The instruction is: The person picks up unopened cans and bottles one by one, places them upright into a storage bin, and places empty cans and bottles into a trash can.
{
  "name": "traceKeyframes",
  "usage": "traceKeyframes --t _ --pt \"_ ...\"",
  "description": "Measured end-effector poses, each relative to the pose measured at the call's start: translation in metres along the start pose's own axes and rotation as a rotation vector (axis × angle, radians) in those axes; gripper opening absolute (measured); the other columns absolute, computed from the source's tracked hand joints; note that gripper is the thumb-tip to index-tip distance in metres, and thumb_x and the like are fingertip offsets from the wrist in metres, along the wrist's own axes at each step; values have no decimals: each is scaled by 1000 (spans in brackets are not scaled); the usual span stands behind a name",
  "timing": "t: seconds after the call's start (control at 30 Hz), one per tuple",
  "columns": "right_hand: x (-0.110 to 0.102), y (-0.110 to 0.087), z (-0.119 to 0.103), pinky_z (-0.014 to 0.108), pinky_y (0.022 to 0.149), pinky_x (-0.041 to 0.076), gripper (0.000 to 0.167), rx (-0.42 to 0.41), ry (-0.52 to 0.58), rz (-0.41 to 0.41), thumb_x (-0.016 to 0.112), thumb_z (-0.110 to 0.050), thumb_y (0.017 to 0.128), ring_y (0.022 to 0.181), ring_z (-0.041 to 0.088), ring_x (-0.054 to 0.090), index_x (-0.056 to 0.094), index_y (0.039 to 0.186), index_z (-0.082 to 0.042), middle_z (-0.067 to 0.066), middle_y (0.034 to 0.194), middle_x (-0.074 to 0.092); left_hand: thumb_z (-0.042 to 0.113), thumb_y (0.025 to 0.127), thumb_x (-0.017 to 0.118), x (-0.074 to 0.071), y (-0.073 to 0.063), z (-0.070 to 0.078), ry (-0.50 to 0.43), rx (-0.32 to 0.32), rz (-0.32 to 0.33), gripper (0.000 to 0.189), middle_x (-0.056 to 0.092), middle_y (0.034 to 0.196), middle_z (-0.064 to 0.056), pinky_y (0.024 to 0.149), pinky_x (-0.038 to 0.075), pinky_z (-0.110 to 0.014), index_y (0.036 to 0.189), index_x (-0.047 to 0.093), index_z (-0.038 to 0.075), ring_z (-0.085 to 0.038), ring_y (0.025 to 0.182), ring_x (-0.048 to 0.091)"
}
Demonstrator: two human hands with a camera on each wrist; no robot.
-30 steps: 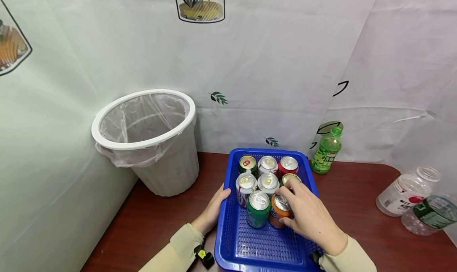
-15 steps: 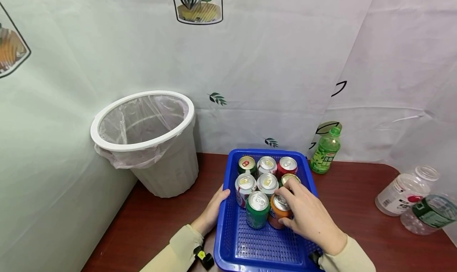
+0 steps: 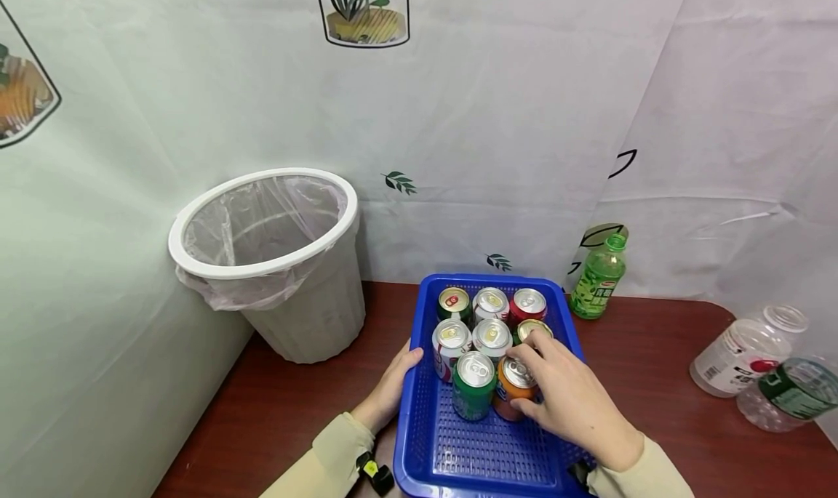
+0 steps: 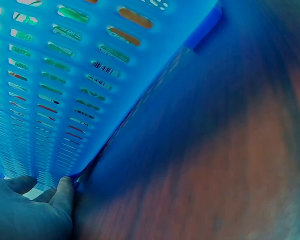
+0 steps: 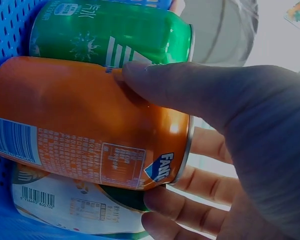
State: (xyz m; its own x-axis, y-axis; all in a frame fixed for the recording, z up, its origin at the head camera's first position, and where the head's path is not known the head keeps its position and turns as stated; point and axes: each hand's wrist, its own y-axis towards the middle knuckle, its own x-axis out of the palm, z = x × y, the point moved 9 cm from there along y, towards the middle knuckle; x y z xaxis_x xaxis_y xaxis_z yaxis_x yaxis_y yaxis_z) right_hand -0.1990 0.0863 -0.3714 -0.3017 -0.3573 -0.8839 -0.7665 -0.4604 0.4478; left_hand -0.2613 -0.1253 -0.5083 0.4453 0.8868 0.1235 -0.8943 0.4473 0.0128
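head view, from the left: a lined bin (image 3: 330, 309) is set well apart from the hands on the dark red table (image 3: 281, 389). the left hand (image 3: 393, 382) is laid against the left side of the blue basket (image 3: 484, 458); whether the rim is gripped cannot be told. should that side be poorly braced, the basket could be dragged along if a can were pulled. in the front row the green can (image 3: 474, 396) is packed just beside the orange can (image 3: 509, 392), so it might be tipped by a sideways nudge. the orange can, upright in the basket, is gripped between the thumb and fingers of the right hand (image 3: 568, 390); being smooth and held near its top, it could be let slip. the gold-topped can (image 3: 533, 328) behind might be knocked by those fingers, the gap being tight. in the right wrist view, the orange can is seen glossy: a barcode is printed at left, fine pale text midway, then lettering on a blue patch near the silver end.
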Motion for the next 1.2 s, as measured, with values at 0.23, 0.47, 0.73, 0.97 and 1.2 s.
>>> traceKeyframes --t 0.23,0.47,0.73,0.97,1.2 --pt "-1 -1 3 32 77 53 64 11 42 -18 99 -31 61 89 8 53 71 117 -16 -7 104 53 39 107 32 0 -1 -1 1 1 2 64 27 169 -10 115 33 -40 166 13 26 -32 148 34" --pt "-7 -3 8 33 78 55 55 20 97 -2 96 -35 69 92 7 58 72 116 -17 -8 109 57 39 107 32 2 0 0 10 10 -10 63 25 169 -8 116 32 -41 166 13 28 -32 149 33" --pt "-23 -4 15 25 69 52 46 19 204 73 92 -26 75 80 3 60 71 114 -16 -8 110 62 39 107 32 2 0 1 5 14 -10 63 27 168 -8 115 34 -42 166 14 28 -33 147 35" --pt "-32 -3 21 23 66 50 42 34 301 83 89 -18 79 81 -3 56 70 116 -19 -9 103 65 39 107 32 1 -1 0 9 16 -8 63 27 168 -9 114 35 -41 166 13 28 -34 147 36" --pt "-44 -8 35 23 67 52 42 62 380 97 88 -11 79 81 3 61 70 117 -20 -12 103 67 39 107 32 0 -1 1 9 19 -9 63 28 168 -9 114 35 -41 166 14 27 -34 146 36"
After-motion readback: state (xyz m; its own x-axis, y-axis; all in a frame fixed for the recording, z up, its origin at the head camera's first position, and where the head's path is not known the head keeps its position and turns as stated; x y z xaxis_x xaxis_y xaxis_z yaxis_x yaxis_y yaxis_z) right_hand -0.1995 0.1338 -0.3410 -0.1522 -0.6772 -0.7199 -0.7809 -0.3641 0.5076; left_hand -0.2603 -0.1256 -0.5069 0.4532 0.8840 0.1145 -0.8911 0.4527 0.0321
